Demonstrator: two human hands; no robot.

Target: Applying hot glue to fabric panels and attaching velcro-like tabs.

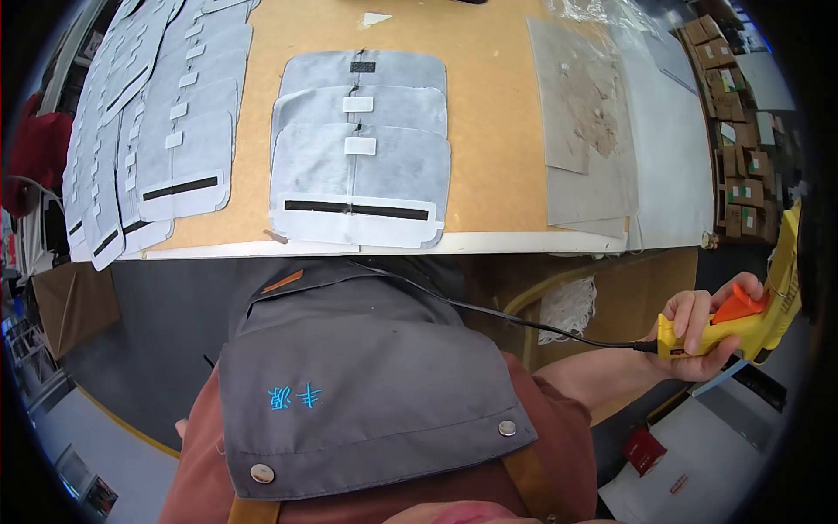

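Head view: from my remote seat I watch the right hand wrapped firmly around the handle of a yellow tool, with the index finger beside its orange trigger. The tool is held up off the worktop, out past its front right corner. A black cord runs from the base of the handle leftward to the middle of the worktop's front edge. On the left side I get only a small patch of skin beside the rust-red sleeve; I cannot tell whether it is the left hand, nor how that grip stands.

Near the middle of the front edge I see three overlapping grey panels, the nearest with a black strip across its white lower band. More grey panels overlap in rows along the left edge, some reaching over the front left corner. Toward the right edge lie flat grey-brown sheets, stained on top, and clear plastic is bunched near the far right corner. Beyond the right edge I can see stacked cardboard boxes
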